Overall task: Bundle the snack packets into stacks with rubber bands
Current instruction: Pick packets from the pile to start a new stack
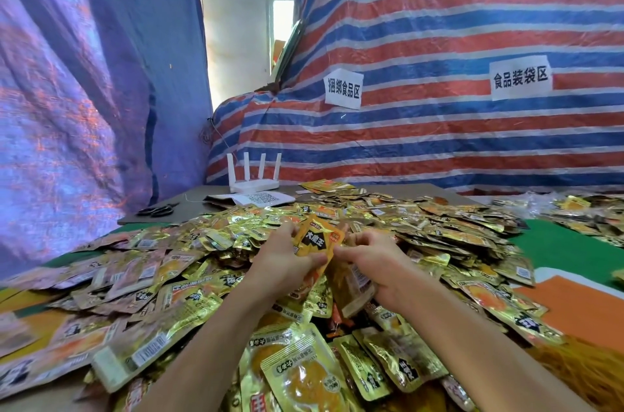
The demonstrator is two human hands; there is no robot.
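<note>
A wide heap of gold and orange snack packets [439, 226] covers the table in front of me. My left hand [282, 258] grips a small stack of orange packets [317, 237], held upright above the heap with the printed face toward me. My right hand [371, 259] pinches the stack's right edge, and more packets [354, 290] sit under its palm. At the lower right edge lies a mass of orange-brown rubber bands [584, 367]. No band is visible on the held stack.
A white router [254, 180] with several antennas stands at the table's far side, beside a paper with a QR code [260, 198]. Black scissors [158, 209] lie at the far left. Striped tarpaulin [439, 128] with paper signs rises behind. Green and orange table cover [574, 293] shows at the right.
</note>
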